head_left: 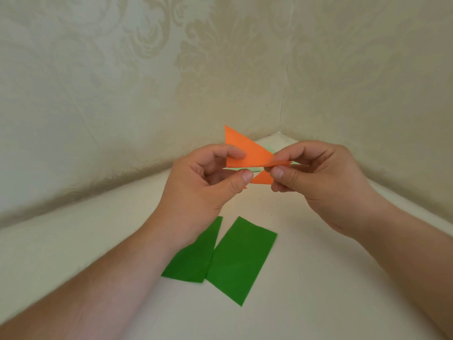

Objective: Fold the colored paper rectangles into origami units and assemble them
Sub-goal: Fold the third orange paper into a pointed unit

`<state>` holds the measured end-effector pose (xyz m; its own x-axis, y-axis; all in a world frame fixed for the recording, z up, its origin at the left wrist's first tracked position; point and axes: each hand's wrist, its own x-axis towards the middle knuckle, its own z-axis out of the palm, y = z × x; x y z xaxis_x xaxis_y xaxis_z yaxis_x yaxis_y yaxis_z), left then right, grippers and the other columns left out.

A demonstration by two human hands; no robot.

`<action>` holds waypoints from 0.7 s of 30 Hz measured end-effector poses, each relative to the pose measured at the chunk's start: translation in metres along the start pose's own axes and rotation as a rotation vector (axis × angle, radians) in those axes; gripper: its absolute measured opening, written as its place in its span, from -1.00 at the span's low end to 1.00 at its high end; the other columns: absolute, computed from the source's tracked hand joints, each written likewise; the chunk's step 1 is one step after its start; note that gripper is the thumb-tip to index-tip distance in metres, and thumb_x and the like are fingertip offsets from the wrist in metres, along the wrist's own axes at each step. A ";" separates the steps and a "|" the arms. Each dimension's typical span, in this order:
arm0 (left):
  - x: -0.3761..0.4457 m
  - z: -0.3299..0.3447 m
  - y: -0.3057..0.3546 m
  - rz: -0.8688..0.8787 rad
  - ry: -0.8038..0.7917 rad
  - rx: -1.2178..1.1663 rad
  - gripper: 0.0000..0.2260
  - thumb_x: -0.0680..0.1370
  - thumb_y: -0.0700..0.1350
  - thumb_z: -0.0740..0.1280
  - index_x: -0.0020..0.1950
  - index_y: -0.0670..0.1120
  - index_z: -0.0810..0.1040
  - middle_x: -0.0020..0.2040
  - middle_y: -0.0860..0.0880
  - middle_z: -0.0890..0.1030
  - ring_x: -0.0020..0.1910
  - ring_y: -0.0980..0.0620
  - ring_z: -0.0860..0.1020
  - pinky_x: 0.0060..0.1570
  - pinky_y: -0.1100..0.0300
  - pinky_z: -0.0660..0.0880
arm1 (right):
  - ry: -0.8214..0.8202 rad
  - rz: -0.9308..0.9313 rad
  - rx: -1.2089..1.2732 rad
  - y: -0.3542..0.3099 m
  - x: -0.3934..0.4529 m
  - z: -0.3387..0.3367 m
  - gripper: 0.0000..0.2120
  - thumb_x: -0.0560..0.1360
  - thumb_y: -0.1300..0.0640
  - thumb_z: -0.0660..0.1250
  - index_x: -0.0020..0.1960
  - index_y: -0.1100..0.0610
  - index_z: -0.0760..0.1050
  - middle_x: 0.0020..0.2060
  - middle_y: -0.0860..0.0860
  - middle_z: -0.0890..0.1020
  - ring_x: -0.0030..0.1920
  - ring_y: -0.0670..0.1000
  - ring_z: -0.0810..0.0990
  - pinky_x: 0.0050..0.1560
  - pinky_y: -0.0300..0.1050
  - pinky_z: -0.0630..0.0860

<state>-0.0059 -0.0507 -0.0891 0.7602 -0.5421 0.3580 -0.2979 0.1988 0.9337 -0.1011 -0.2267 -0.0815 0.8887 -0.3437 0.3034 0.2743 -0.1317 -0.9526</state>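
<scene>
An orange folded paper unit [252, 153] is held in the air above the white surface, its triangular flap pointing up. My left hand [203, 182] pinches its left edge between thumb and fingers. My right hand [316, 177] pinches its right end, thumb below and fingers on top. A second orange flap [263, 179] shows beneath, between the two thumbs. Two flat green paper rectangles lie side by side on the surface below my hands, the left one [191, 258] partly under my left wrist, the right one [241, 260] fully visible.
The white tabletop [306, 278] ends in a corner of patterned cream wall [220, 69] just behind my hands. A faint pale green scrap [269, 149] peeks out behind the orange unit.
</scene>
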 end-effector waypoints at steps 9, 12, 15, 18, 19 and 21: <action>0.003 0.000 0.001 -0.067 0.126 -0.082 -0.81 0.36 -0.15 0.52 -0.04 -0.13 0.70 -0.23 -0.09 0.73 -0.21 0.04 0.69 -0.12 0.20 0.64 | 0.080 0.031 0.023 -0.002 0.001 0.003 -0.86 0.33 0.03 0.50 -0.20 0.10 0.69 -0.34 0.16 0.69 -0.34 0.04 0.65 -0.17 -0.08 0.65; 0.003 0.002 0.000 -0.108 0.158 -0.127 -0.78 0.34 -0.14 0.54 -0.05 -0.13 0.69 -0.23 -0.12 0.73 -0.22 0.02 0.68 -0.11 0.17 0.65 | 0.099 0.033 0.026 -0.001 0.001 0.003 -0.88 0.33 0.04 0.50 -0.23 0.09 0.68 -0.37 0.11 0.67 -0.35 0.01 0.63 -0.19 -0.10 0.63; 0.003 0.004 0.000 -0.156 0.177 -0.166 -0.75 0.32 -0.14 0.55 -0.04 -0.16 0.67 -0.24 -0.12 0.71 -0.25 0.01 0.67 -0.15 0.17 0.63 | 0.110 0.037 0.017 0.000 0.002 0.004 -0.89 0.34 0.04 0.52 -0.29 0.06 0.66 -0.40 0.08 0.67 -0.39 -0.02 0.60 -0.26 -0.17 0.57; 0.003 0.006 0.001 -0.194 0.194 -0.193 -0.83 0.42 -0.25 0.54 -0.03 -0.17 0.66 -0.27 -0.10 0.70 -0.29 0.04 0.66 -0.21 0.21 0.61 | 0.145 0.028 0.015 0.002 0.002 0.004 -0.83 0.34 0.07 0.53 -0.28 0.12 0.58 -0.42 0.09 0.66 -0.41 -0.01 0.58 -0.29 -0.17 0.55; 0.003 0.006 0.001 -0.205 0.197 -0.198 -0.87 0.45 -0.28 0.52 -0.04 -0.16 0.66 -0.28 -0.08 0.69 -0.30 0.05 0.65 -0.23 0.22 0.61 | 0.153 0.033 0.013 0.002 0.002 0.005 -0.81 0.33 0.06 0.54 -0.28 0.13 0.57 -0.41 0.11 0.66 -0.41 0.00 0.58 -0.29 -0.16 0.56; 0.003 0.007 0.002 -0.220 0.199 -0.205 -0.89 0.49 -0.31 0.49 -0.07 -0.13 0.65 -0.31 -0.07 0.67 -0.34 0.06 0.62 -0.25 0.22 0.59 | 0.159 0.045 0.020 0.004 0.002 0.005 -0.80 0.32 0.05 0.55 -0.30 0.11 0.57 -0.38 0.16 0.67 -0.40 0.02 0.58 -0.28 -0.14 0.56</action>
<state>-0.0083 -0.0578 -0.0863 0.8968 -0.4246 0.1243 -0.0080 0.2655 0.9641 -0.0962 -0.2236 -0.0844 0.8315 -0.4916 0.2586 0.2439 -0.0952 -0.9651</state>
